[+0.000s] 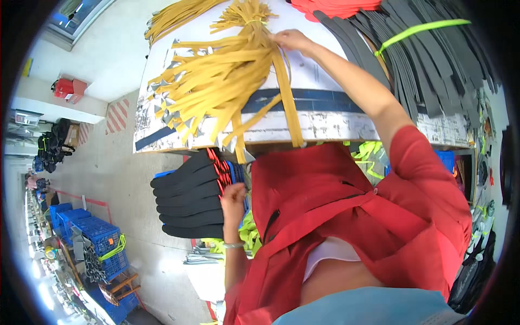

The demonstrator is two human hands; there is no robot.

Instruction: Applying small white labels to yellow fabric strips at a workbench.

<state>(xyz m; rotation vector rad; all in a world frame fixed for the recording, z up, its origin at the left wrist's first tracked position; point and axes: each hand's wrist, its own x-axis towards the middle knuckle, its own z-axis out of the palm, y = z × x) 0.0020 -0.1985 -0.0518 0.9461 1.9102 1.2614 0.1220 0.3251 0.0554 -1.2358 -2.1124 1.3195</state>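
A big bundle of mustard-yellow webbing strips (238,65) lies on the white worktable, tied near its far end and fanned out toward the front edge. Some strips hang over that edge; several have grey ends. My right hand (291,39) reaches across the table, its fingers closed at the bundle's right side just below the tie. Below the table edge, my left hand (233,197) is held low with the fingers curled; whether anything is in them is hidden. Beside it is a stack of black padded straps (189,200) with red edging.
More yellow strips (179,21) lie at the table's far left. Dark grey strips (411,59) with a lime-green band (422,33) cover the right side, near an orange-red pile (336,6). Blue crates (100,233) stand on the floor to the left.
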